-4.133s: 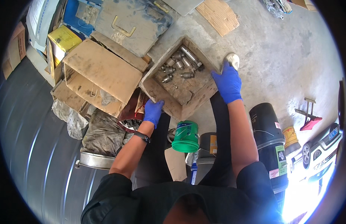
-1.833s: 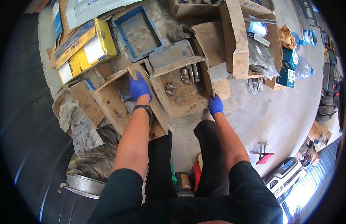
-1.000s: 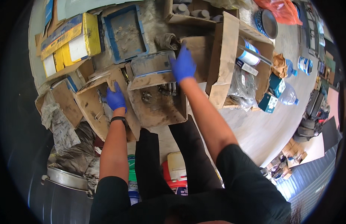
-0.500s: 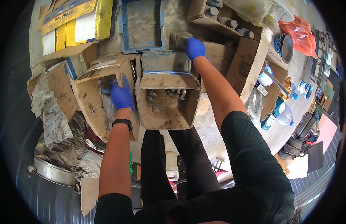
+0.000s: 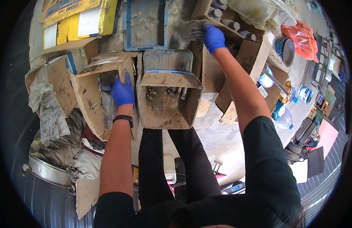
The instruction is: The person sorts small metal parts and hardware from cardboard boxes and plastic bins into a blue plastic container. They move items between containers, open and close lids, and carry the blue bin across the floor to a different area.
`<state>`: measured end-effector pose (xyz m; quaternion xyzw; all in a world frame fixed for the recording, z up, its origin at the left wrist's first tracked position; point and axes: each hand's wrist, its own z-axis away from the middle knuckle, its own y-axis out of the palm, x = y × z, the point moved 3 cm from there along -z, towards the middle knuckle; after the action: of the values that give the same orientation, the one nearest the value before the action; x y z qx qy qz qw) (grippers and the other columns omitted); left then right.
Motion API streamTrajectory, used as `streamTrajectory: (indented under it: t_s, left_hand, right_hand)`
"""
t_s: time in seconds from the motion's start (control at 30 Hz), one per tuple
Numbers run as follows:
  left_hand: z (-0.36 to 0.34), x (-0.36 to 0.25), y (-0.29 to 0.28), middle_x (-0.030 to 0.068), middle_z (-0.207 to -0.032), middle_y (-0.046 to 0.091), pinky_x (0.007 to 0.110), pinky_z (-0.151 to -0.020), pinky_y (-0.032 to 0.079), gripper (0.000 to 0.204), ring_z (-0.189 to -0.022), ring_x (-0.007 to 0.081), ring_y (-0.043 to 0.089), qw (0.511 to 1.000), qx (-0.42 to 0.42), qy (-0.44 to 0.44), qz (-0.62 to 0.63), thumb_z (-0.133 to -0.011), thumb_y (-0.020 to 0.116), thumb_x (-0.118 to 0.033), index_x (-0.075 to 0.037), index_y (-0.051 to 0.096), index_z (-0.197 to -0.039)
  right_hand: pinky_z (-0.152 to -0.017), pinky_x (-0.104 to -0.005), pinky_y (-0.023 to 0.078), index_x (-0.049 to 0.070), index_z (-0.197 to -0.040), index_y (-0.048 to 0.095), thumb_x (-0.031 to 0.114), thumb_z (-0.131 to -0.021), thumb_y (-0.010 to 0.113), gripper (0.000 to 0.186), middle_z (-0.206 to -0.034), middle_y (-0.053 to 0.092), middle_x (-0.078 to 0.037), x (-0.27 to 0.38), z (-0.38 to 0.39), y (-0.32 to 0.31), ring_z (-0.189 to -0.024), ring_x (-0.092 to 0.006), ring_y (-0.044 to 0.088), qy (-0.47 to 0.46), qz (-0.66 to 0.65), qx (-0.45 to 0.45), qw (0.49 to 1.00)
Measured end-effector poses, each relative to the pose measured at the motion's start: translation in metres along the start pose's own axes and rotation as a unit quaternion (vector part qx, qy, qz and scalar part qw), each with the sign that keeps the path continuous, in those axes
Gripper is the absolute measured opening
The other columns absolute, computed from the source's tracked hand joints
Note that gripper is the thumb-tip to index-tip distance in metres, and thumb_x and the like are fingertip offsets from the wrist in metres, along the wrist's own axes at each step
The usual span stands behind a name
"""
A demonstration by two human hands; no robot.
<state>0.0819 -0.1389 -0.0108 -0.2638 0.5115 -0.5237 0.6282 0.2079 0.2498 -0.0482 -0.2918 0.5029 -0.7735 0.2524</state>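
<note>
My left hand [image 5: 123, 92] lies at the right-hand wall of an open-fronted cardboard box [image 5: 84, 93], thumb spread from the fingers, near the upper corner; whether that grip is clamped on the wall's edge I cannot tell. My right hand [image 5: 214, 39] is stretched farther out, its fingers closed on a grey rag [image 5: 189, 30], which is blurred and trails to the left of my fingertips.

The rag is between the blue tray [image 5: 165, 22] and the bottle carton [image 5: 201, 9]. My knuckles overlap the carton's near wall in this view, and I cannot tell whether they touch it; grey bottles [image 5: 231, 24] lie just past that edge.

Between my arms sits the middle cardboard box [image 5: 172, 119], its open side toward me, metal fittings [image 5: 152, 94] toward its far end and a grey plastic tub [image 5: 168, 60] just behind its far edge. Its left wall is close beside the box at my left hand, so only a narrow strip parts the two. To its right there is more room: a stretch of concrete floor [image 5: 218, 136] opens between my leg and my right forearm.
</note>
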Motion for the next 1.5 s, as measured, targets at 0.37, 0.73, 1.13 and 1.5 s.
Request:
streamTrajectory:
  t_s: [0.37,0.73,1.13,1.5]
  left_hand:
    - [0.002,-0.003,-0.004,0.0269,-0.099,0.067,0.045,-0.077,0.053,0.054,-0.09,0.0418,0.066,1.0,-0.015,0.015,0.0,-0.093,0.056,-0.046,0.004,0.062,-0.114]
    - [0.001,-0.005,-0.01,0.0263,-0.101,0.067,0.044,-0.078,0.052,0.051,-0.091,0.0415,0.066,1.0,0.007,-0.002,-0.004,-0.094,0.056,-0.043,0.004,0.062,-0.114]
    - [0.004,-0.003,-0.002,0.0234,-0.103,0.069,0.04,-0.078,0.052,0.045,-0.092,0.0366,0.067,0.999,0.017,-0.01,0.025,-0.095,0.061,-0.035,0.004,0.061,-0.117]
    - [0.003,-0.002,0.002,0.0184,-0.108,0.07,0.035,-0.081,0.052,0.042,-0.095,0.0259,0.068,0.993,0.027,0.025,0.111,-0.096,0.062,-0.027,0.005,0.059,-0.123]
  right_hand:
    - [-0.087,-0.048,0.051,0.009,-0.101,0.069,0.021,-0.092,0.048,0.026,-0.108,0.066,-0.021,-0.043,0.0,0.019,-0.1,-0.041,0.063,0.024,0.081,0.063,0.994]
    - [-0.075,-0.0464,0.056,0.008,-0.092,0.072,0.014,-0.086,0.054,0.02,-0.097,0.07,-0.016,-0.003,0.014,0.003,-0.088,-0.0372,0.068,0.063,0.12,0.028,0.99]
    - [-0.081,-0.0433,0.054,0.009,-0.095,0.069,0.009,-0.082,0.058,0.017,-0.105,0.066,-0.017,0.083,-0.018,0.102,-0.097,-0.0341,0.066,-0.058,0.02,0.036,0.997]
    - [-0.1,-0.0453,0.046,0.002,-0.109,0.069,0.017,-0.082,0.053,0.035,-0.12,0.06,-0.029,-0.014,-0.126,0.227,-0.114,-0.0407,0.059,0.002,0.07,0.221,0.973]
